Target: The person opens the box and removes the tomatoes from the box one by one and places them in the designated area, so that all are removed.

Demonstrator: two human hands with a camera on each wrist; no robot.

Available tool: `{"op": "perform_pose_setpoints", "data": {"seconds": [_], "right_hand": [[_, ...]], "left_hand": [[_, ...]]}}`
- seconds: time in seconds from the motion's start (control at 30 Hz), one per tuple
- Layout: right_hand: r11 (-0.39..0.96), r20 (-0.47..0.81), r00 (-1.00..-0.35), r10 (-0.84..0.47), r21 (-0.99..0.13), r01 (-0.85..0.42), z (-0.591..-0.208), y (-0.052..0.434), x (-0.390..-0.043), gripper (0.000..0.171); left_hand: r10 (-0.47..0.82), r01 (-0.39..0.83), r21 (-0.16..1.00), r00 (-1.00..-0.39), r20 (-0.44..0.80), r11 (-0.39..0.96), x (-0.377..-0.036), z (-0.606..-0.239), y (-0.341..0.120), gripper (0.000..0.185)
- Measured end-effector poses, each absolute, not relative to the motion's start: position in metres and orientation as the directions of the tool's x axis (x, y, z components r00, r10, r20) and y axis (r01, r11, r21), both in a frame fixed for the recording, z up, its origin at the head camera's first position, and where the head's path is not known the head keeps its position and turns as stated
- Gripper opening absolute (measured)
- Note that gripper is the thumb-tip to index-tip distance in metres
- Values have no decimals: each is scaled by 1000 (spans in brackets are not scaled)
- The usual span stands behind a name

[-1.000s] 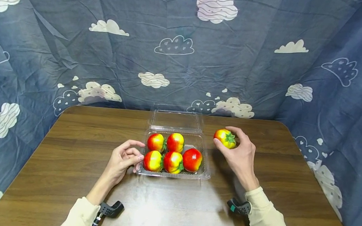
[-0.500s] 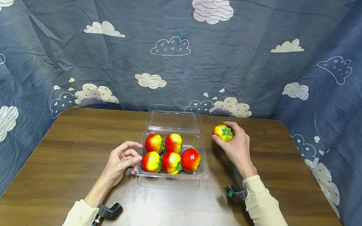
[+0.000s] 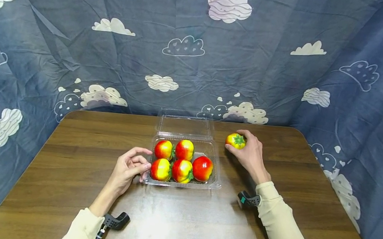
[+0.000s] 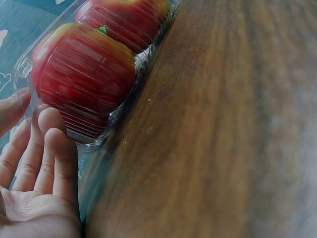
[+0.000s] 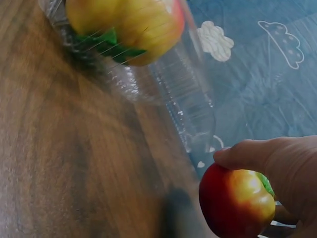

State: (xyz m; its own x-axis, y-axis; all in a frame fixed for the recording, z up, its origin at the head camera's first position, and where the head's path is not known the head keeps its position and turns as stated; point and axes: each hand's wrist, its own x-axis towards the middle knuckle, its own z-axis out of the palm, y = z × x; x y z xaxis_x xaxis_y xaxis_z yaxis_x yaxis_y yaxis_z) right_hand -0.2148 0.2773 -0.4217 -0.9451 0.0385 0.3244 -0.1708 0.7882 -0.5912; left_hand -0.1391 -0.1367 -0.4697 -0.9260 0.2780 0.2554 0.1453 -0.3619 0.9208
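In the head view, a clear plastic clamshell box (image 3: 217,175) lies with its lid (image 3: 185,126) folded back away from the person. Inside sit several shiny red-and-yellow fruits (image 3: 182,171) with green leafy tops. At the box's left edge, my left hand (image 3: 127,171) holds the rim between thumb and fingers; the left wrist view shows fingertips (image 4: 52,119) against the ribbed wall. To the right of the box, my right hand (image 3: 251,153) grips another such fruit (image 3: 235,141) between thumb and fingers, its green top facing the person. That fruit (image 5: 235,201) shows its red side in the right wrist view.
The brown wooden table (image 3: 83,140) carries the box near its far side. Behind the table hangs a blue cloth (image 3: 189,70) with white clouds. A black camera mount (image 3: 115,221) is strapped on the left wrist, and another mount (image 3: 248,199) on the right.
My right hand, with the fruit in its grip, has shifted slightly away from the person, and the fruit's green top has turned a little. My left hand and the box stay put.
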Motion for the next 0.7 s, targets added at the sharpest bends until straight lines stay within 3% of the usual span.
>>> {"op": "perform_pose_setpoints", "data": {"seconds": [0.27, 0.7], "right_hand": [[783, 251, -967, 37, -609, -128, -428, 279, -214, 66], [779, 295, -955, 16, -603, -173, -431, 281, -217, 77]], "left_hand": [[282, 138, 925, -927, 246, -354, -140, -469, -137, 39], [287, 135, 921, -925, 249, -365, -141, -465, -138, 39]]}}
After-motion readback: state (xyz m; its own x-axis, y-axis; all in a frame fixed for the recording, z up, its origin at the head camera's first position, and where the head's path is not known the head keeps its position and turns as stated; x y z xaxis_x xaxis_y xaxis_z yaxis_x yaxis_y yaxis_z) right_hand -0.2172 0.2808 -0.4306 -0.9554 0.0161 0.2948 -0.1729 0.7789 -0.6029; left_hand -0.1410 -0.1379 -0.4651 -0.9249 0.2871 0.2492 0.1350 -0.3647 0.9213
